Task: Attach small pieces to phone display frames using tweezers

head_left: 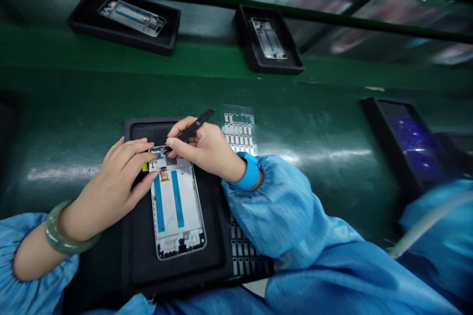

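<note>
An opened phone frame [188, 206] with two blue strips lies in a black tray [216, 251] in front of me. Between the thumb and fingers of my right hand [207, 147] is a black pen-like tool [195, 124], its lower end at the top of the frame. My left hand [121, 172] rests at the frame's upper left edge, thumb and fingers apart, touching the edge. A small yellow piece [145, 167] shows beside its fingertips. The tool's tip is partly hidden by my right fingers.
A clear sheet of small metal parts [238, 130] lies right of the tray, partly under my right sleeve. Behind stand two black trays [121, 42] [254, 61] with phone frames. Another black tray [388, 147] is at the right, near a blue sleeve.
</note>
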{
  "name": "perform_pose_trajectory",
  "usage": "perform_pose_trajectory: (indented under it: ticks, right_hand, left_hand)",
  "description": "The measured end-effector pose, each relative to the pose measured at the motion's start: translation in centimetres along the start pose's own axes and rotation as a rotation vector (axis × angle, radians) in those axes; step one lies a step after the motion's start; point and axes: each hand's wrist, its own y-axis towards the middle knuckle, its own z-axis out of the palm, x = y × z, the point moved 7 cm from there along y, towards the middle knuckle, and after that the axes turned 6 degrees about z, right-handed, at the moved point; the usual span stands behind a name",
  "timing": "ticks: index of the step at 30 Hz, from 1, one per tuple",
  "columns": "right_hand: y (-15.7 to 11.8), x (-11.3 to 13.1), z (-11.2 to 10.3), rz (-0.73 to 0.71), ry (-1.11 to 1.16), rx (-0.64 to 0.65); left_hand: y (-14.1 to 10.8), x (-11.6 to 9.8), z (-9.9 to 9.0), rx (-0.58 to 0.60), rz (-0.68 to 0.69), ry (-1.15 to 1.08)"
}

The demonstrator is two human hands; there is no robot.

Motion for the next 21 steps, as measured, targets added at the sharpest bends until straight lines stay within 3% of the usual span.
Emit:
perform_pose_trajectory:
  ticks: [12,21]
  right_hand:
    - [-0.03,-0.05,0.00,-0.014,-0.004,-0.003]
    - [-0.03,0.08,-0.16,-0.027,-0.103,-0.022]
  left_hand:
    - [-0.01,-0.13,-0.05,-0.013,0.030,0.018]
    - [0.10,-0.60,0.15,0.044,0.101,0.146]
